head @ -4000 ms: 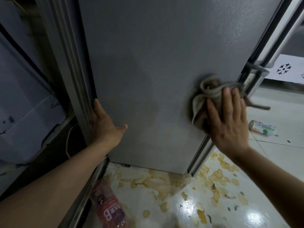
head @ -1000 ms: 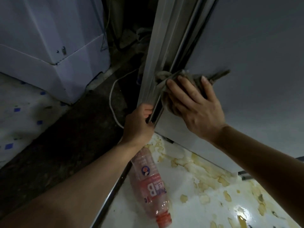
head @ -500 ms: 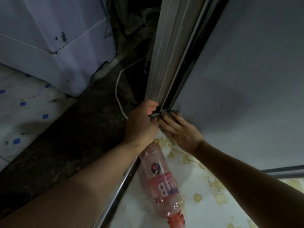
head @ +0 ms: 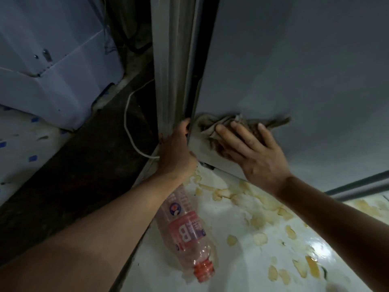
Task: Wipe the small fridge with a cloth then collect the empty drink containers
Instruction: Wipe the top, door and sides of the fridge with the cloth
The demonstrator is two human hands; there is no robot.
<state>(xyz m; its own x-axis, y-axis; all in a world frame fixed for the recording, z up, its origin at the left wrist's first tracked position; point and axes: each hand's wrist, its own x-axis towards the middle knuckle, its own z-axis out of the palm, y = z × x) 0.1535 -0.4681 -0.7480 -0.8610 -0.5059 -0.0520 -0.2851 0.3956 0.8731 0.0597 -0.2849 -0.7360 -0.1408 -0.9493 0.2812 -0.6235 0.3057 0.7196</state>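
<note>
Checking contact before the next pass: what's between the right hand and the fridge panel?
In the head view, the crumpled grey cloth lies between the right hand and the grey fridge panel, pressed flat by its straight fingers.

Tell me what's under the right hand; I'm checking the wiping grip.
A crumpled grey cloth lies under the right hand, pressed flat against the fridge side. Its ends stick out past the fingers; the part beneath the palm is hidden.

Head view, steeply downward, close
</note>
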